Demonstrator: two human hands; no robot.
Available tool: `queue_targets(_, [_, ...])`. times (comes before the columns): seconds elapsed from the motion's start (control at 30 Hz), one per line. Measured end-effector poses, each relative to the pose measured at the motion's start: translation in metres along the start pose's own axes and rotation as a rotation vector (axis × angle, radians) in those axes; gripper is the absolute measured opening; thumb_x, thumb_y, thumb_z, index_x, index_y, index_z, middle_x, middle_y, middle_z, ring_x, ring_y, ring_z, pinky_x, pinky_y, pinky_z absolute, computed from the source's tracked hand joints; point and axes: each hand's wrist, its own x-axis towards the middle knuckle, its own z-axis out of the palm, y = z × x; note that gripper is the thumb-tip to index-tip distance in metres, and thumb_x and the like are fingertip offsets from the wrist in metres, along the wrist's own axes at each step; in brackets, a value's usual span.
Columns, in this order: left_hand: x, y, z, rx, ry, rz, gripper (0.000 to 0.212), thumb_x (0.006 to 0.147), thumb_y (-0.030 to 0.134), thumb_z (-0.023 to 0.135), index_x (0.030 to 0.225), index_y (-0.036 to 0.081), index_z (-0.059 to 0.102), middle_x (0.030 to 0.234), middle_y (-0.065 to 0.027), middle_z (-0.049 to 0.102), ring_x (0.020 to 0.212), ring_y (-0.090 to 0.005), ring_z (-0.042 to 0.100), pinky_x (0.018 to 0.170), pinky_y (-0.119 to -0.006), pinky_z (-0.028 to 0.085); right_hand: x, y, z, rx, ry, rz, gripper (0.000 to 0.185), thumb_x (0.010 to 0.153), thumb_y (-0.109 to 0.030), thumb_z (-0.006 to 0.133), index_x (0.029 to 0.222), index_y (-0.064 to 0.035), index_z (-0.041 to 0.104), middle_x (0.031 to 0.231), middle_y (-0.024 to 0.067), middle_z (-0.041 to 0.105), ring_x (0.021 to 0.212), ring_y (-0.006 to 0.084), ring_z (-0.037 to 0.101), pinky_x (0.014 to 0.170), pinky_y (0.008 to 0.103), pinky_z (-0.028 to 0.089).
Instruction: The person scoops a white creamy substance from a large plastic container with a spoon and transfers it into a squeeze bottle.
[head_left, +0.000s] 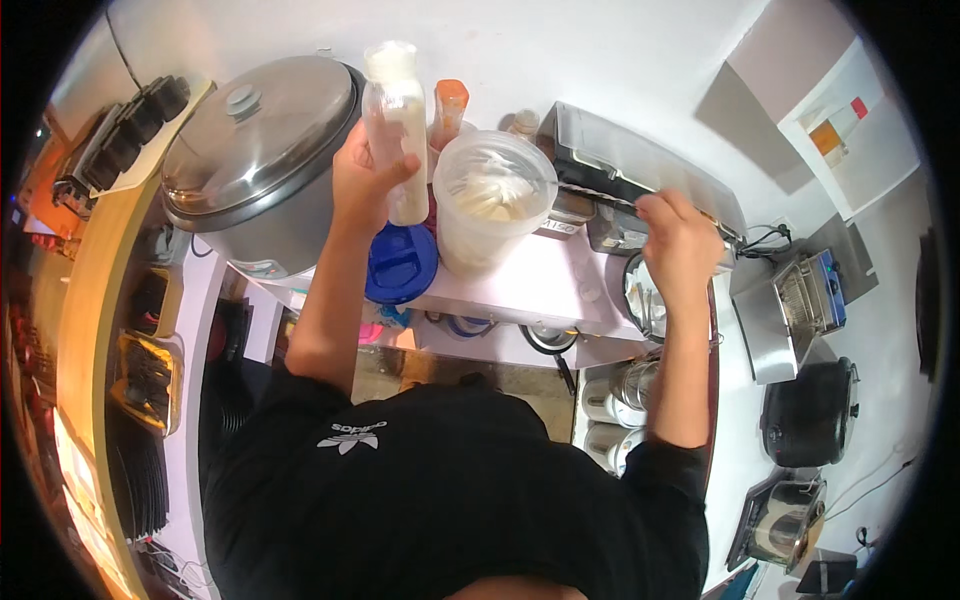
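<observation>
My left hand (373, 169) is closed around a clear squeeze bottle (409, 180) with pale contents, held upright left of a tall translucent tub (469, 251). Thick creamy white stuff (495, 191) fills part of the open tub. My right hand (679, 232) grips the end of a slim metal utensil (596, 194), which points left towards the tub's rim; its far tip cannot be made out. A blue lid (401, 262) lies below the bottle. Behind the tub and bottle stands an orange-topped bottle (451, 109).
A large steel-lidded cooker (262, 150) stands at the left. Behind my right hand is a long container box with a clear lid (645, 154). A round black-rimmed container (643, 296) sits near my right forearm. A fryer (795, 307) and black pot (806, 416) are farther right.
</observation>
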Motion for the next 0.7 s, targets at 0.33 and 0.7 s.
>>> queue_targets(0.33, [-0.016,0.011,-0.026,0.333,0.079,0.097,0.065,0.069,0.016,0.084,0.121,0.000,0.048,0.106,-0.0078,0.060,0.097,-0.0159,0.058,0.084,-0.031,0.048,0.074,-0.058,0.107,-0.377,-0.468,-0.540,0.004,0.069,-0.011,0.063,0.067,-0.0099,0.066,0.070,0.0049,0.065,0.065,0.0207,0.065,0.056,0.0353,0.048])
queue_targets(0.7, [-0.031,0.034,-0.031,0.398,0.139,0.128,0.070,0.068,0.007,0.084,0.124,0.000,0.042,0.109,-0.0097,0.059,0.102,-0.0176,0.058,0.087,-0.033,0.048,0.076,-0.067,0.083,-0.160,-0.716,-0.360,0.008,0.069,-0.015,0.063,0.072,-0.0112,0.070,0.072,0.0093,0.068,0.073,0.0263,0.067,0.061,0.0364,0.051])
